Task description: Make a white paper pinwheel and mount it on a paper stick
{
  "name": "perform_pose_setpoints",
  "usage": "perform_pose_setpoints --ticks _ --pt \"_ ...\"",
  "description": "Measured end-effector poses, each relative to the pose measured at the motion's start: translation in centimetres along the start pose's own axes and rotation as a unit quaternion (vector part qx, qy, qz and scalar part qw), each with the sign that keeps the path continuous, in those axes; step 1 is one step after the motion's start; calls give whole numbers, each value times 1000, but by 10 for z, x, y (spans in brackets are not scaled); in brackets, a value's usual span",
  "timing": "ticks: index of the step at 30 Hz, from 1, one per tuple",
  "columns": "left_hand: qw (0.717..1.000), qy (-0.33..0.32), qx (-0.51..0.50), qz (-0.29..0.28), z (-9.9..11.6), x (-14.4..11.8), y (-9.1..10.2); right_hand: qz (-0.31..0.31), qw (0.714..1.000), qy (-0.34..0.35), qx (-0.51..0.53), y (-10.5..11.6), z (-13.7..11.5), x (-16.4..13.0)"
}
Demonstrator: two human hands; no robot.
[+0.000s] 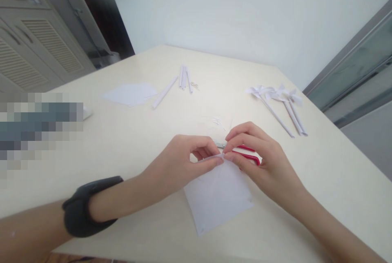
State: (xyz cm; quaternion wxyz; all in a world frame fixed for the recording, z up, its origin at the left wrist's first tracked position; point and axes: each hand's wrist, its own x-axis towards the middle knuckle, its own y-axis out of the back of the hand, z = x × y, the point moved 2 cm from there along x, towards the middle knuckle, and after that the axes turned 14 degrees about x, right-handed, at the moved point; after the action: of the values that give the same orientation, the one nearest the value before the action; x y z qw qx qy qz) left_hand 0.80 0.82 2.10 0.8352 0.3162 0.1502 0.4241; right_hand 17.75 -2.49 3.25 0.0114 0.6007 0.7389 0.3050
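A square sheet of white paper (219,197) hangs tilted between my hands over the near part of the table. My left hand (196,159), with a black band on its wrist, pinches the sheet's upper edge between thumb and fingers. At the same upper corner, my right hand (255,148) has its thumb and index finger closed on the paper. Just behind lie scissors with red handles (249,157), partly covered by my right fingers and the sheet. Thin white paper scraps (218,122) lie beyond the scissors.
White paper pinwheels (277,93) on rolled paper sticks lie at the right. Several rolled paper tubes (183,77) and small wire-like pieces (194,86) sit toward the back, near a longer tube (165,92). Flat white sheets (130,94) lie left. A wall (226,14) bounds the table (122,132).
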Motion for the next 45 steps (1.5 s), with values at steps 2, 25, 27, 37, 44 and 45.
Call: perform_pose_setpoints --ticks 2,25,27,37,44,45 --pt "1000 8 2 -4 0 0 0 -5 1000 1 0 1 -1 0" --pt "999 31 26 -17 9 1 4 -21 1000 -5 -13 -1 0 0" --pt "999 31 28 -17 9 1 4 -19 1000 -1 -19 -1 0 -1" --pt "999 18 37 -8 11 0 5 7 1000 17 -18 -2 1 -1" --pt "999 11 43 -2 11 0 5 13 1000 9 -3 -1 1 -4" --pt "999 10 44 -1 11 0 5 14 1000 6 -3 -1 1 -3"
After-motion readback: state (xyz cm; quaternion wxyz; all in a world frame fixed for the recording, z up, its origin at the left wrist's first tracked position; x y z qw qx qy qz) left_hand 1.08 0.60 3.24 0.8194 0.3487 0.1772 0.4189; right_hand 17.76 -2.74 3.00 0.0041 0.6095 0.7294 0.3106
